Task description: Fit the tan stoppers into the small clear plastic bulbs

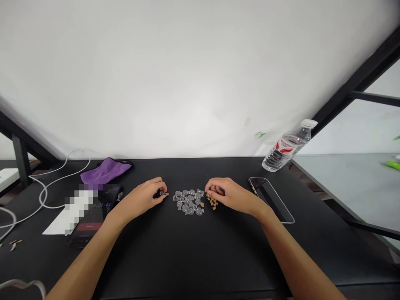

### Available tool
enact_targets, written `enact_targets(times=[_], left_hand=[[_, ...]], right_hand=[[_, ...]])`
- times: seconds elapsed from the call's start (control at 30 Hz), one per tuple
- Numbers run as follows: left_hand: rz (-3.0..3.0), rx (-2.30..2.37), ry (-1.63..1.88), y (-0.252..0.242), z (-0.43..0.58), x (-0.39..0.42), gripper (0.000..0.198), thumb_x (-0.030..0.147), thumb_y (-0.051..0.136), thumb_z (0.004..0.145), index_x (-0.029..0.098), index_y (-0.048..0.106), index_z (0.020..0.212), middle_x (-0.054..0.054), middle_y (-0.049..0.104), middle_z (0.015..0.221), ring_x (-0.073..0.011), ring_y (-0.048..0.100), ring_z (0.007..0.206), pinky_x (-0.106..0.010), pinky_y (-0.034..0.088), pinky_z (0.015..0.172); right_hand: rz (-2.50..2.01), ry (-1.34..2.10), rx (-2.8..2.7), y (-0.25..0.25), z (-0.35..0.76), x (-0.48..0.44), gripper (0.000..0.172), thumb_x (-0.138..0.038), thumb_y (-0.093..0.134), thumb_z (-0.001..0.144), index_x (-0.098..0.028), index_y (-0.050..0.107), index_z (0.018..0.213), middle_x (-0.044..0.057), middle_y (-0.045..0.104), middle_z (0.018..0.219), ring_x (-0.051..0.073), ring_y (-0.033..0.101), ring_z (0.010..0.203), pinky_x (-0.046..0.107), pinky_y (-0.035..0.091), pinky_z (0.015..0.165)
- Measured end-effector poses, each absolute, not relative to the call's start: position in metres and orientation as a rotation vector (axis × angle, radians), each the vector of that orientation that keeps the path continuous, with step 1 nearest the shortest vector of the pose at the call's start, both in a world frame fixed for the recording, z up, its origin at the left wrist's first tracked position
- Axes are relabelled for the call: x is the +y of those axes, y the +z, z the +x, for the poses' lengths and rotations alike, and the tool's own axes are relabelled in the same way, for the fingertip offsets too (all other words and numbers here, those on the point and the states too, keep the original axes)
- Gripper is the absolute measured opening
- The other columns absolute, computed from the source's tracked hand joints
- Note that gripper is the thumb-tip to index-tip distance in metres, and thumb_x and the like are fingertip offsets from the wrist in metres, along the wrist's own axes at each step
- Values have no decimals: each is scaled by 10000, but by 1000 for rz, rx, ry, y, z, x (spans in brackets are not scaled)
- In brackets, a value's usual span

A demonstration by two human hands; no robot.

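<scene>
Several tiny clear glass bottles [191, 211] lie in a loose cluster on the black table [187, 254], between my two hands. To the left of the cluster, my left hand [148, 196] pinches a small clear bottle [162, 193] with a brown cork at its end. My right hand [223, 191] is over the right edge of the cluster, thumb and fingers drawn together; anything between them is too small to make out. Under its fingertips is a little heap of tan corks [213, 203]. One tan piece lies among the bottles.
A smartphone [273, 200] lies to the right, with a water bottle [286, 148] standing behind it. On the left are a purple cloth [105, 171], a dark phone [90, 225] showing a timer, white paper [59, 223] and a white cable [45, 191]. A white wall [187, 83] rises behind.
</scene>
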State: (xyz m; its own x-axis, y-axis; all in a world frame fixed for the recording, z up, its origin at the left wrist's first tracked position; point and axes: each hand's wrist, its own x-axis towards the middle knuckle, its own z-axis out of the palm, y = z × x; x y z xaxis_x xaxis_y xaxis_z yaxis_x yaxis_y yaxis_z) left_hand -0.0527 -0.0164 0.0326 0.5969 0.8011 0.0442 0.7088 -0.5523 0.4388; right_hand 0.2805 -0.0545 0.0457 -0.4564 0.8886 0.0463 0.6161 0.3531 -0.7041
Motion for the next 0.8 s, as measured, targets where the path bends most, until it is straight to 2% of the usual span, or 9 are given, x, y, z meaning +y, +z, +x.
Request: enact_targets(times=[0.1,0.33,0.57,0.8], left_hand=[[2444,1204,429,33,-45,-18,53,245,601,948,237,653,959,1,611,929,-163,598,748,-285,432,711],[2319,887,820,38,-11,-45,84,240,681,951,221,600,959,3,569,906,-149,550,809,-269,429,745],[2252,745,828,33,4,-60,79,197,653,967,209,588,925,-1,564,893,-143,543,800,-265,435,728],[2205,863,721,38,-12,-44,126,285,726,925,213,623,945,9,597,874,-146,545,787,-261,451,741]], right_hand=[[-1284,854,-2180,48,277,-56,213,-367,552,1002,-207,669,925,-12,534,722,135,452,626,263,379,588],[-1180,1049,-2083,53,246,-69,263,-435,506,1044,-219,655,1026,-9,591,777,140,522,678,261,411,634],[-1068,1048,-2181,52,231,-75,273,-370,477,1072,-211,570,872,-31,556,768,131,506,699,260,390,682],[-1154,966,-2160,55,247,-70,300,-375,440,1073,-211,510,832,-30,526,747,133,474,670,266,381,657]])
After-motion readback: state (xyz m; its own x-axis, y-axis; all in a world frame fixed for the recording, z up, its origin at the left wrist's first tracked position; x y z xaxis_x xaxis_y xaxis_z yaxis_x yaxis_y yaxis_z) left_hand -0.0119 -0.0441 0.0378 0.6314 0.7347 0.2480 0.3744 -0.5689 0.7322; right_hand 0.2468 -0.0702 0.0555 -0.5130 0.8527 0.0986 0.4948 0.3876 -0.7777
